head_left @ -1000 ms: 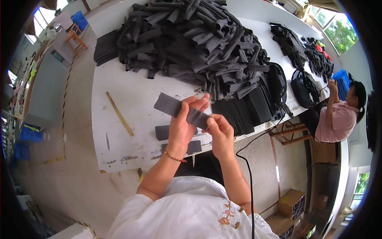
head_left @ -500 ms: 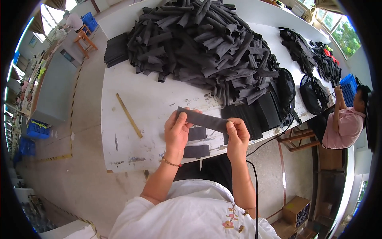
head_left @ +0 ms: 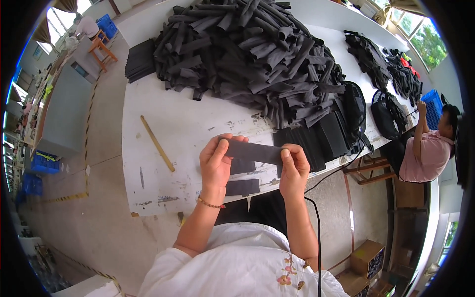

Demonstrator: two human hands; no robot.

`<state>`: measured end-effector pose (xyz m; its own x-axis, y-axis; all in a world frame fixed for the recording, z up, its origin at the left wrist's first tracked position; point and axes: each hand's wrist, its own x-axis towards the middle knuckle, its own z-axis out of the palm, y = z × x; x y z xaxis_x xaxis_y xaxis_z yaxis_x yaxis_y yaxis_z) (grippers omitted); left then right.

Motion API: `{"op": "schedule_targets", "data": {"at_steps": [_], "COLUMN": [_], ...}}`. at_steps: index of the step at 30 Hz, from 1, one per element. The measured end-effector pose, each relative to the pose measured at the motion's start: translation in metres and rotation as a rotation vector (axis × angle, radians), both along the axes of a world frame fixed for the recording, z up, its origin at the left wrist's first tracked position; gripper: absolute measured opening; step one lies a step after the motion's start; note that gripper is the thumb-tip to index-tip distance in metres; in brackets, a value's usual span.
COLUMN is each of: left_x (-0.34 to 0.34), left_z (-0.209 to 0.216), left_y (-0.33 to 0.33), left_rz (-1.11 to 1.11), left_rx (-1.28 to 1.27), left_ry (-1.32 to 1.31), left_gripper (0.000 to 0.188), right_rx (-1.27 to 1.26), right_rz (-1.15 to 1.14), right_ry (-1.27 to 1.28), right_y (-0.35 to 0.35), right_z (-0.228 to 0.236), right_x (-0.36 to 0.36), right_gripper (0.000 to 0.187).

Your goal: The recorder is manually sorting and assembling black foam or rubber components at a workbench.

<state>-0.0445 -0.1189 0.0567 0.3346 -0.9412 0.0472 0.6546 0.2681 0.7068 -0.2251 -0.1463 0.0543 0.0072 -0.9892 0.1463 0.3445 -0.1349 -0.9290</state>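
Observation:
A flat black fabric strip (head_left: 254,152) is stretched between my two hands above the near edge of the white table. My left hand (head_left: 215,159) pinches its left end, thumb on top. At the other end my right hand (head_left: 295,168) grips the strip between thumb and fingers. Below it on the table lie two more dark pieces, an upper strip (head_left: 242,166) partly covered by my left hand and a lower strip (head_left: 243,186) close to the edge. Right of these, neat stacks of black strips (head_left: 302,146) are partly hidden behind my right hand.
A large heap of black fabric tubes (head_left: 247,64) covers the table's far middle. A wooden ruler-like stick (head_left: 157,143) lies at left. A black mesh-sided bag (head_left: 354,111) stands at right. A black cable (head_left: 316,222) hangs beside my right arm. A co-worker (head_left: 425,153) sits at far right.
The held strip has levelled out, its left end dropping a little and more of its face showing. My left hand has shifted slightly left. Both hands keep their hold.

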Motion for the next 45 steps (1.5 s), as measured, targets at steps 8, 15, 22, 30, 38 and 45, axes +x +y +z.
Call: {"op": "schedule_targets", "data": {"at_steps": [8, 15, 22, 30, 38, 45], "left_x": [-0.003, 0.019, 0.039, 0.042, 0.029, 0.053], "left_z": [0.004, 0.016, -0.013, -0.044, -0.058, -0.006], "left_y": [0.003, 0.005, 0.040, 0.089, 0.088, -0.057], "left_rz": [0.072, 0.132, 0.292, 0.381, 0.601, 0.588], "left_rx": [0.078, 0.202, 0.457, 0.459, 0.290, -0.009], "left_ry": [-0.027, -0.141, -0.306, -1.226, -1.447, -1.122], "left_gripper": [0.020, 0.020, 0.014, 0.018, 0.018, 0.009], "right_rx": [0.013, 0.033, 0.165, 0.123, -0.338, -0.336], "right_rz": [-0.006, 0.063, 0.181, 0.156, -0.016, -0.355], "right_ry": [0.333, 0.317, 0.420, 0.666, 1.189, 1.590], "right_y": [-0.001, -0.002, -0.002, 0.035, 0.053, 0.005], "right_z": [0.000, 0.020, -0.002, -0.034, -0.059, -0.057], "right_x": [0.005, 0.016, 0.033, 0.017, 0.012, -0.018], "right_gripper": [0.007, 0.014, 0.016, 0.014, 0.022, 0.031]}}
